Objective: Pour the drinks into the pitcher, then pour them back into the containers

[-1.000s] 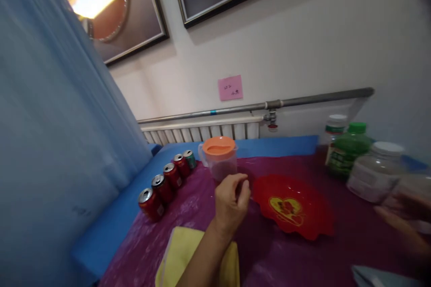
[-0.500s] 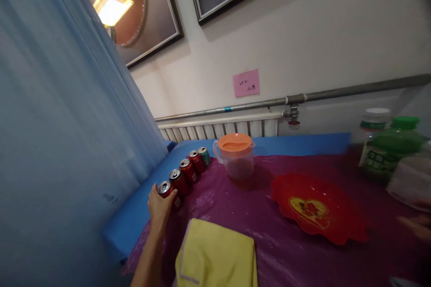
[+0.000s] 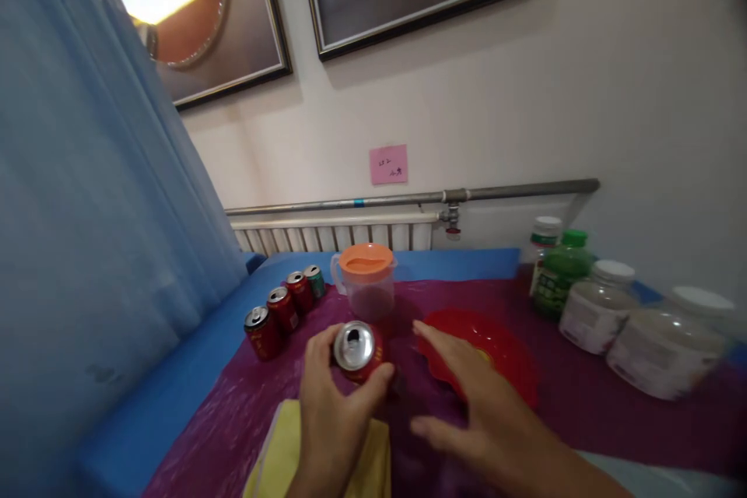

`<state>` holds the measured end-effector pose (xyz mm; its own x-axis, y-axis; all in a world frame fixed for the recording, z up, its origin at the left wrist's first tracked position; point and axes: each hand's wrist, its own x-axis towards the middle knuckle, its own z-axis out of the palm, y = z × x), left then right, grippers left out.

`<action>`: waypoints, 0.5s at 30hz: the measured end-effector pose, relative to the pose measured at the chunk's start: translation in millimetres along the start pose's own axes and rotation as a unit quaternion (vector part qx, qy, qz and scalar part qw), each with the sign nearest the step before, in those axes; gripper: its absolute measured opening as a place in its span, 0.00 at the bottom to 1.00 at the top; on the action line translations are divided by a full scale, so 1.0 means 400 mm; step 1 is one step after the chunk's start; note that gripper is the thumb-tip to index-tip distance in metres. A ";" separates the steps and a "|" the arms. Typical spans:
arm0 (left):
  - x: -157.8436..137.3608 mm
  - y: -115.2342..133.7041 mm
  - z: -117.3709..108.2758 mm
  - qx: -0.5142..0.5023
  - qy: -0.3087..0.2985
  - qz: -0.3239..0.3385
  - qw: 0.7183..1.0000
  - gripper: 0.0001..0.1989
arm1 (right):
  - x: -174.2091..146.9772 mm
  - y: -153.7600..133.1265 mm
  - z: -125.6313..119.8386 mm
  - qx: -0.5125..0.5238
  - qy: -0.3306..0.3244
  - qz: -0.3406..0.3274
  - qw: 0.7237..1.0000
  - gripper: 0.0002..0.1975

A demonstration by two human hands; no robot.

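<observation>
A red soda can point(image 3: 357, 352) with its top opened is in the grip of my left hand point(image 3: 338, 405), thumb on the near side and fingers around the far side. It is above the purple plastic sheet, just past the yellow cloth point(image 3: 377, 463). To its right, my right hand point(image 3: 472, 397) reaches in with thumb and fingers spread, apart from the can. Behind that hand lies a red scalloped plate point(image 3: 513, 369), partly covered by it. Several more cans stand in a slanting row at the left, the nearest a dark red can point(image 3: 265, 336) and the farthest a green can point(image 3: 314, 280).
A clear pitcher with an orange lid point(image 3: 366, 272) stands behind the held can. At the right stand a green bottle point(image 3: 563, 272), a white-capped bottle point(image 3: 544, 237) and two clear jars point(image 3: 598, 307). A blue curtain point(image 3: 99, 210) hangs at the left; a radiator point(image 3: 327, 237) runs along the wall.
My left hand has lifted the nearest can out of the row and carried it right, to the middle. My right hand has come in from the right edge. The view has turned right.
</observation>
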<state>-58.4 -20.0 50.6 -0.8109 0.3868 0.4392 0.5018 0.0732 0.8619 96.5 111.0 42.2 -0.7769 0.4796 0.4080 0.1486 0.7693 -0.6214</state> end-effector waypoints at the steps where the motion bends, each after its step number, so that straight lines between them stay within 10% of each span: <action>1: -0.011 0.026 0.036 -0.015 -0.013 0.007 1.000 0.26 | 0.021 -0.019 0.017 0.005 0.010 -0.011 1.000 0.41; 9: 0.066 0.040 0.116 -0.190 -0.071 -0.057 0.978 0.37 | 0.096 0.058 -0.010 0.032 0.145 0.051 0.988 0.39; 15: 0.264 -0.139 0.117 -0.245 0.020 -0.329 0.912 0.16 | 0.094 0.157 -0.037 0.111 0.203 0.203 0.951 0.43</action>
<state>-157.9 59.7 37.5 -0.9029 0.3733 -0.2131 -0.2839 -0.1456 0.9477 85.6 183.8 28.4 -0.3754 0.8767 0.3007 0.2177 0.3988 -0.8909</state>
